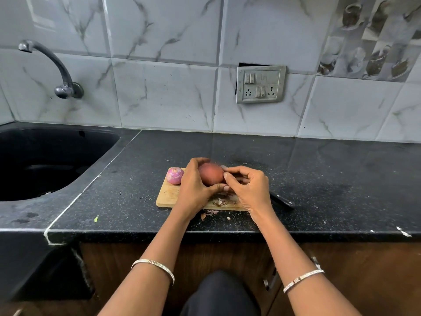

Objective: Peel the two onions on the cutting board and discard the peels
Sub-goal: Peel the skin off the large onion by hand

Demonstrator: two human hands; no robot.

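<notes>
Nearest the bench (319,179) edge, loose peels (211,212) lie scattered, some on the front of the cutting board (166,197), none discarded yet. Above the board, the left hand (193,188) has its fingers curled round the brown onion (210,174), and the right hand (250,188) pinches at its skin with bent fingers; this onion looks mostly unpeeled. The pink onion (174,176) at the board's far left corner appears done. A knife (282,200) lies just right of the board. Open bench stretches right and behind; the sink (45,160) drops away on the left.
</notes>
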